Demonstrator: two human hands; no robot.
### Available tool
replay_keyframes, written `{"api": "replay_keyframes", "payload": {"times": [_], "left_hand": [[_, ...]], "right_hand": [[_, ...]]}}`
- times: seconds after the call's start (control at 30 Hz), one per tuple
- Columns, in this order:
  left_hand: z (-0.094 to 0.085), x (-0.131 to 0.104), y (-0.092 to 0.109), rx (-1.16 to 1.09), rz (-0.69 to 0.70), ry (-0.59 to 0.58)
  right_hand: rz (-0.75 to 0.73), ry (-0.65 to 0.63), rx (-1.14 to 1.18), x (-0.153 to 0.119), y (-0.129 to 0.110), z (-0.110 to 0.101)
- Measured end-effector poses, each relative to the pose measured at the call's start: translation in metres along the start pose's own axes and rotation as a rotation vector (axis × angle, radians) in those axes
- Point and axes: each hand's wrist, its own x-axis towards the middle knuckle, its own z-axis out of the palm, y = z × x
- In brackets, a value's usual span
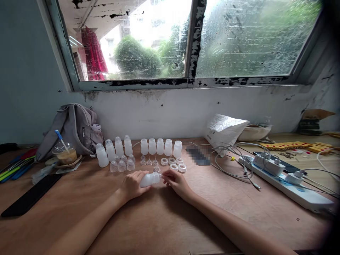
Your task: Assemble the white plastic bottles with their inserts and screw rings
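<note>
My left hand [132, 185] is wrapped round a frosted white baby bottle [147, 180], which lies tilted with its threaded neck to the right. At that neck, the pinched fingers of my right hand [175, 182] are on a small clear nipple [160, 176], partly hidden by the fingertips. Just beyond the hands lie several clear nipples [149, 162] and several white screw rings [173, 167]. A row of open bottles [160, 146] stands behind these. Several capped bottles [102, 156] are upright at the left, with clear dome caps [122, 166] in front.
Left on the wooden table are a drink cup [66, 154], a black flat case [32, 195], pens [20, 166] and a grey backpack [75, 131]. At right are a white pouch [225, 131], tangled cables [225, 170] and a power strip [289, 189].
</note>
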Motion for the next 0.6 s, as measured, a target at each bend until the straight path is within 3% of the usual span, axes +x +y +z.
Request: {"api": "replay_keyframes", "payload": {"times": [0.33, 0.6], "left_hand": [[-0.001, -0.001, 0.004, 0.032, 0.022, -0.012], [-0.003, -0.002, 0.011, 0.017, 0.057, -0.022]], "right_hand": [[0.008, -0.030, -0.021, -0.002, -0.004, 0.001], [-0.030, -0.090, -0.272, -0.004, -0.013, -0.002]]}}
